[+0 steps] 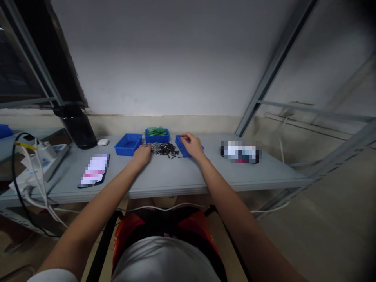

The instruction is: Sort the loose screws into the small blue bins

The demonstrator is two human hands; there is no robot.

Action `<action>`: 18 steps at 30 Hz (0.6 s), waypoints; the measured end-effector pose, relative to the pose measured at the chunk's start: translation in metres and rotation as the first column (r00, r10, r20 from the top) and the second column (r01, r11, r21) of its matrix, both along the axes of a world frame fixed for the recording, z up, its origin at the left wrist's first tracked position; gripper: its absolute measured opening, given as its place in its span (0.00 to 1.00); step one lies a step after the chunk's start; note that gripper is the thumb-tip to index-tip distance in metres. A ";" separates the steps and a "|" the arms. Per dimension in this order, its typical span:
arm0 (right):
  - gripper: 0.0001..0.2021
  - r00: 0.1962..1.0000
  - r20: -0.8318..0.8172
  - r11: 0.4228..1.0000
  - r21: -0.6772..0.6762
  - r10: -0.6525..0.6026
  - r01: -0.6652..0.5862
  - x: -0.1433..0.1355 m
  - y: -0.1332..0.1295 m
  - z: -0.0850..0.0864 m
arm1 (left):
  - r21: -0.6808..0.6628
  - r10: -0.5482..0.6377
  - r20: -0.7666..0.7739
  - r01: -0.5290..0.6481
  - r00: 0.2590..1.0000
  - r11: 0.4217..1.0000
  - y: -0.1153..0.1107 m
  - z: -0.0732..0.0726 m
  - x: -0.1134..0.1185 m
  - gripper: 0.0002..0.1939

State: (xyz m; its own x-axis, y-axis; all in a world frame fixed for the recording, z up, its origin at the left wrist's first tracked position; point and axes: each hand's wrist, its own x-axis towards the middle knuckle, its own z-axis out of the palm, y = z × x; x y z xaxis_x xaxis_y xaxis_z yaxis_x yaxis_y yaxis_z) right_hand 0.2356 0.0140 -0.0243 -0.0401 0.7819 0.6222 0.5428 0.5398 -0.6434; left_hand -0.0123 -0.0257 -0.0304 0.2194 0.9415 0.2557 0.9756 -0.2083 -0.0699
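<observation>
A loose pile of small screws, silvery on the left and black on the right, lies on the grey table. At its left edge rests my left hand, fingers curled together against the silvery pieces; what is in them is hidden. My right hand is over the right blue bin, its fingertips pinched together above the bin's left part. Whatever that pinch holds is too small to make out. Left of the pile stands another blue bin. Behind the pile, a third blue bin contains green pieces.
On the left are a phone, a white earbud case, a black bottle and a power strip with cables. A second device with a blurred screen lies right. Metal shelf posts frame the table.
</observation>
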 end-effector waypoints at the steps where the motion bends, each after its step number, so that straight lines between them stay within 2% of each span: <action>1: 0.11 1.000 0.025 1.000 -0.003 0.017 -0.017 -0.001 -0.002 0.001 | 0.001 0.004 -0.002 -0.004 1.000 1.000 0.000 0.000 0.000 0.21; 7: 0.13 0.971 0.143 0.981 -0.010 0.192 -0.193 -0.008 -0.021 0.008 | 0.030 -0.001 -0.043 0.003 0.999 1.000 -0.004 0.003 0.002 0.20; 11: 0.13 0.891 0.305 0.941 -0.128 0.337 -0.313 -0.021 -0.037 0.009 | 0.071 -0.010 -0.018 0.011 1.000 0.997 -0.008 0.006 0.004 0.20; 15: 0.10 0.756 0.497 0.904 -0.258 0.426 -0.340 -0.032 -0.041 0.003 | 0.141 0.019 0.001 -0.019 1.000 0.990 -0.010 0.010 0.006 0.18; 18: 0.08 0.745 0.514 0.904 -0.275 0.425 -0.326 -0.034 -0.037 -0.002 | 0.157 0.003 0.047 -0.011 0.999 0.988 -0.011 0.013 0.008 0.16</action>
State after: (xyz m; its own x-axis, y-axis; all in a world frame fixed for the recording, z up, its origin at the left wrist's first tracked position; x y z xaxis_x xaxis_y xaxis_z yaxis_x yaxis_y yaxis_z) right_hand 0.2018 -0.0231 -0.0260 -0.6469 0.7132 0.2698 0.6026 0.6950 -0.3923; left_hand -0.0038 -0.0372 -0.0174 0.1971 0.8904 0.4104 0.9800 -0.1914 -0.0554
